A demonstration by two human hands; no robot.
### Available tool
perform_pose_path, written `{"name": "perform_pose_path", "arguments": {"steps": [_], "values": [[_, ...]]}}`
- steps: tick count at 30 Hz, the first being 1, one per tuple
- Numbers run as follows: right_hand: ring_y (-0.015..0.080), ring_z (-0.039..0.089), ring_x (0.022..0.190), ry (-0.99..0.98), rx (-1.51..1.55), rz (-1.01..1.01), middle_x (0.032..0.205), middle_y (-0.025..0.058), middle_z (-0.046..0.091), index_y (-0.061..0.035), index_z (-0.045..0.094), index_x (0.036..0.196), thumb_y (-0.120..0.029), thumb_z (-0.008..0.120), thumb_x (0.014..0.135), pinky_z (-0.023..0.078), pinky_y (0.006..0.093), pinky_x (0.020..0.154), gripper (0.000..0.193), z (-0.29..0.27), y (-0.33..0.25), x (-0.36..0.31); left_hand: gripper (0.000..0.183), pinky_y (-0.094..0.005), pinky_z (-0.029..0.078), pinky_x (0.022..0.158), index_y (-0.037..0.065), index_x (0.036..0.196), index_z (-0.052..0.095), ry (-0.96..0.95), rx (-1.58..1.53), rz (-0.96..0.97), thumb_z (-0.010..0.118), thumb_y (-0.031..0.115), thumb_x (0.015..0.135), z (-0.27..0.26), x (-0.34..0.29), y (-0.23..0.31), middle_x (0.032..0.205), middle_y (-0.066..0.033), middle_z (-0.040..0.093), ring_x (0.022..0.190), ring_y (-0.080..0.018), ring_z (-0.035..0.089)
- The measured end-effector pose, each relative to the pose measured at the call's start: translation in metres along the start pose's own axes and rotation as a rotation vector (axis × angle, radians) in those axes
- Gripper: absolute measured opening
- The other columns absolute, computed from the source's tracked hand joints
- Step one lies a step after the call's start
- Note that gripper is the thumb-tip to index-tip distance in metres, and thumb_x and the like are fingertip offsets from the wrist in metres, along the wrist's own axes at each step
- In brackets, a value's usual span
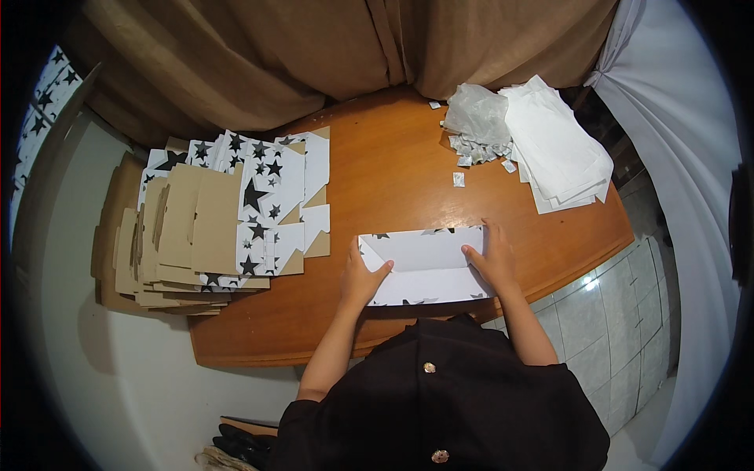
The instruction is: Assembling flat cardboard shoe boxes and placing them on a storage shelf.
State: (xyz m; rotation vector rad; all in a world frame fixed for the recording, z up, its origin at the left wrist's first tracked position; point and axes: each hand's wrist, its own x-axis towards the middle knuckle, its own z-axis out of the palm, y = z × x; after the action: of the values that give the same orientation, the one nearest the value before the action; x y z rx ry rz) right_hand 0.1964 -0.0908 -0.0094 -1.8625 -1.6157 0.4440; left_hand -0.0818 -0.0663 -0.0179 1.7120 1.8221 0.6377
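Held the open white box (429, 287) over the near edge of the tabletop (385, 169), with left grip (363, 276) and right grip (496, 256) closed on its end walls, thumbs inside. Seemed light and fairly stiff, easily dented, so safest taken by those walls. Showed smooth white faces and black star print. Had flat, brown-backed cardboard blanks (216, 224) piled at left; white sheets (554, 145) beside a crinkled translucent bag (476, 112) at right.
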Motion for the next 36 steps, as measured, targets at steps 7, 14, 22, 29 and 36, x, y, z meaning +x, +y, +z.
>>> {"name": "perform_pose_path", "arguments": {"steps": [7,14,22,29,36], "values": [[0.0307,0.051,0.109,-0.009,0.52,0.319,0.116,0.0204,0.053,0.0007,0.04,0.127,-0.045,0.055,0.086,0.041,0.0345,0.089,0.063,0.016,0.054,0.012,0.07,-0.0334,0.046,0.082,0.001,0.129,0.036,-0.044,-0.663,-0.215,0.052,0.054,0.085,0.005,0.016,-0.04,0.108,-0.015,0.057,0.1,-0.025,0.056],[0.015,0.056,0.095,-0.134,1.095,0.296,0.107,0.0053,0.06,-0.0096,0.054,0.11,-0.063,0.023,0.091,0.043,0.0302,0.08,0.064,-0.049,0.011,0.028,0.059,-0.0248,0.04,0.067,0.009,0.09,0.057,-0.185,-1.036,-0.181,0.028,0.059,0.092,-0.066,0.021,-0.013,0.07,0.0014,0.048,0.068,-0.0108,0.046],[0.0059,0.048,0.072,-0.006,1.266,0.249,0.08,-0.0015,0.053,-0.0096,0.053,0.096,-0.027,0.051,0.091,0.038,0.0181,0.063,0.018,-0.027,0.0,0.022,0.049,-0.0202,0.037,0.076,0.004,0.129,0.039,0.039,-1.165,0.08,0.056,0.022,0.086,-0.054,0.016,-0.022,0.095,0.0002,0.044,0.087,-0.0078,0.043],[0.0054,0.043,0.078,0.189,1.084,0.2,0.085,0.0012,0.042,-0.005,0.046,0.119,0.001,0.057,0.081,0.04,0.0191,0.073,0.04,0.038,0.033,-0.025,0.071,-0.0304,0.031,0.099,0.005,0.141,0.026,0.065,-0.731,0.157,0.058,0.001,0.078,0.009,-0.027,-0.068,0.12,-0.0077,0.036,0.112,-0.0178,0.039],[0.0305,0.046,0.12,-0.01,0.493,0.062,0.127,0.023,0.047,0.0034,0.032,0.134,0.002,0.038,0.087,0.037,0.0353,0.097,0.047,0.044,0.035,-0.022,0.079,-0.037,0.019,0.11,0.011,0.146,0.009,-0.066,-0.676,0.042,0.046,-0.008,0.079,0.007,-0.021,-0.056,0.147,-0.0152,0.02,0.135,-0.0289,0.022]]}}
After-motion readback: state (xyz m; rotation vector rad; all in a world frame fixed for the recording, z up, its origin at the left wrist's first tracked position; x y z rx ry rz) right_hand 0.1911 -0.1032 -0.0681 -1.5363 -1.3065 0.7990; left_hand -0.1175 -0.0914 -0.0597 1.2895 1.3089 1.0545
